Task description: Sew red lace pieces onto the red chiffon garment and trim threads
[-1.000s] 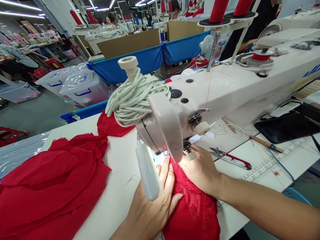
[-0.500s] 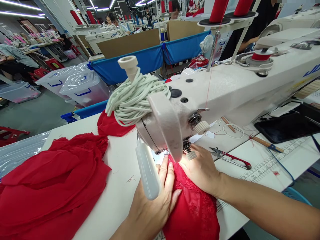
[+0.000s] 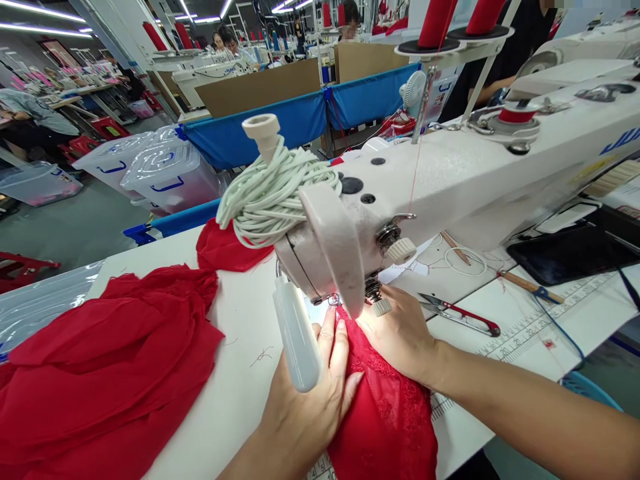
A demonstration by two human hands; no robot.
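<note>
Red lace fabric (image 3: pixel 385 413) is recorded at the near edge of the white table (image 3: pixel 240 333), running from that edge up under the head of the sewing machine (image 3: pixel 475 173). It is pressed flat by both hands. The left hand (image 3: pixel 310 393) is laid open on the fabric's left margin with fingers straight and close together. The right hand (image 3: pixel 400 333) is spread flat on its right side, and its fingertips are partly hidden behind the machine head. Nothing is gripped by either hand.

Thread snips (image 3: pixel 460 315) with red handles are noted just right of the right hand, above a printed ruler (image 3: pixel 525 333) on the table surface. A heap of loose red cloth (image 3: pixel 100 360) is spread over the table's left part, well apart from the hands. A coil of pale cord (image 3: pixel 270 193) is wound on top of the machine head. Red thread cones (image 3: pixel 437 20) are mounted behind the machine.

Beyond the table, blue cloth troughs (image 3: pixel 300 120), clear lidded bins (image 3: pixel 165 170) and cardboard panels (image 3: pixel 260 87) are observed. Further rows of machines with seated people are seen under strip lights (image 3: pixel 30 8).
</note>
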